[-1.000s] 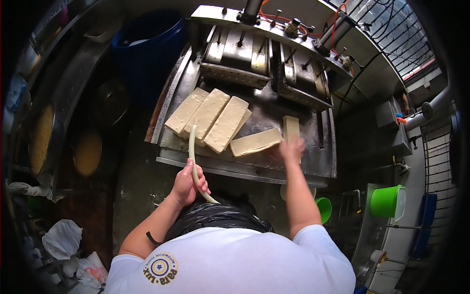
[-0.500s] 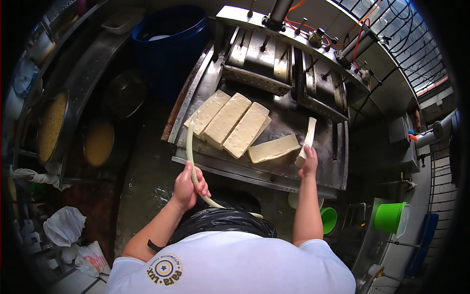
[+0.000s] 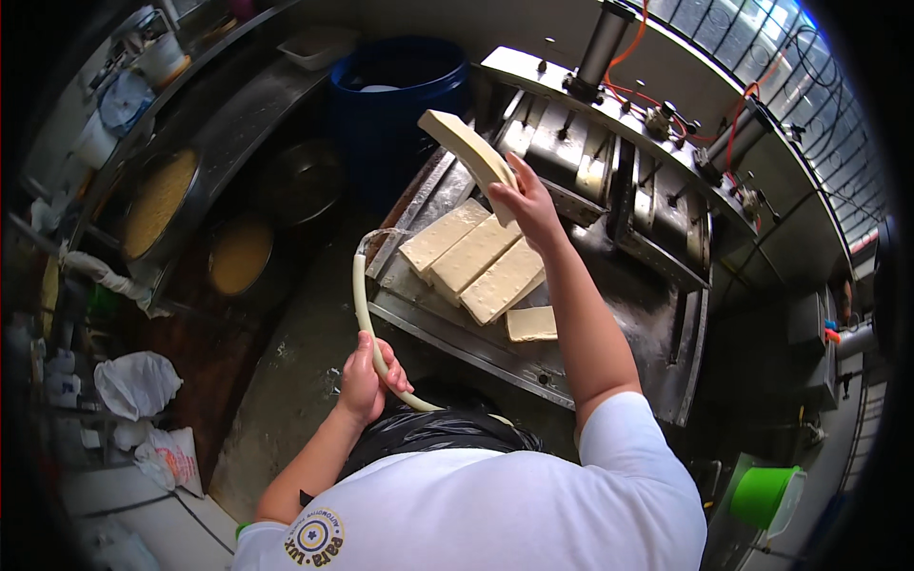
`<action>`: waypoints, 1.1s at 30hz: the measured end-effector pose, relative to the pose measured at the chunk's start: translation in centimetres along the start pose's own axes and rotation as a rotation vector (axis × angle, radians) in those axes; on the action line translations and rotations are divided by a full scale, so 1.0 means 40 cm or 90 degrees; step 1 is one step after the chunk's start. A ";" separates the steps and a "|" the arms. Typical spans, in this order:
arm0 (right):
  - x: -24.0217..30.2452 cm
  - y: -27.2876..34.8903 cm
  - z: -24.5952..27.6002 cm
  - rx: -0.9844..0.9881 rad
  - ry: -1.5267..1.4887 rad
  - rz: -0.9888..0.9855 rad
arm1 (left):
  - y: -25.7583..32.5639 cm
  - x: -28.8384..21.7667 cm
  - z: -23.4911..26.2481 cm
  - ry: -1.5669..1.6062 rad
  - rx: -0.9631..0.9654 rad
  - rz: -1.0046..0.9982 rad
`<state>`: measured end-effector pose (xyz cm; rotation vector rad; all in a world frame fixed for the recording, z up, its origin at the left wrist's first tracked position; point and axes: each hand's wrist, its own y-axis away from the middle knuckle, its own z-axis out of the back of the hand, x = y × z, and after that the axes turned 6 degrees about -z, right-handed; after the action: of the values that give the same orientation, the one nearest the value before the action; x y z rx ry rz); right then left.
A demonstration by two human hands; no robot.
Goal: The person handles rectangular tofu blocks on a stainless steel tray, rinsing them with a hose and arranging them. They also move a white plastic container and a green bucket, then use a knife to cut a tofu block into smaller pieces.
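My right hand (image 3: 529, 202) grips one end of a long cream-coloured tofu block (image 3: 465, 145), raised over the far left part of the metal table. My left hand (image 3: 367, 381) is wrapped round a pale flexible hose (image 3: 361, 297). Water (image 3: 386, 233) arcs from the hose's upper end toward the table's left edge. Beneath the raised block, several tofu blocks (image 3: 476, 259) lie side by side and partly overlapping. A shorter-looking tofu block (image 3: 531, 324) lies nearer me, partly hidden by my right forearm.
The metal table (image 3: 628, 366) has raised rims. At its back stands a press (image 3: 571, 81) with cylinders and metal boxes. A blue barrel (image 3: 400, 105) is at the far left. Round pans (image 3: 241, 257) stand on the left, a green bucket (image 3: 762, 497) at right.
My right hand has lifted the tofu block from the table's right side and carried it left and away from me. The hose end has shifted slightly; my left hand still grips it.
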<state>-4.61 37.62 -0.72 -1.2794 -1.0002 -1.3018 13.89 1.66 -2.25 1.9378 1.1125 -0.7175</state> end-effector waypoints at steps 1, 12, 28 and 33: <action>0.005 -0.033 -0.010 0.028 0.015 0.022 | 0.014 0.003 0.009 0.003 -0.016 -0.016; -0.209 -0.326 0.003 0.760 0.836 0.006 | 0.075 0.005 0.038 0.015 -0.075 -0.090; -0.225 -0.267 -0.503 0.390 0.960 -0.322 | -0.076 -0.163 0.302 0.004 0.042 -0.075; -0.115 -0.261 -0.604 0.426 1.103 -0.345 | -0.169 -0.274 0.473 -0.016 0.128 -0.010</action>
<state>-18.93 15.86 -6.60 0.7738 -0.3178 -1.6004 1.16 -16.92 -6.41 2.0827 1.0755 -0.8889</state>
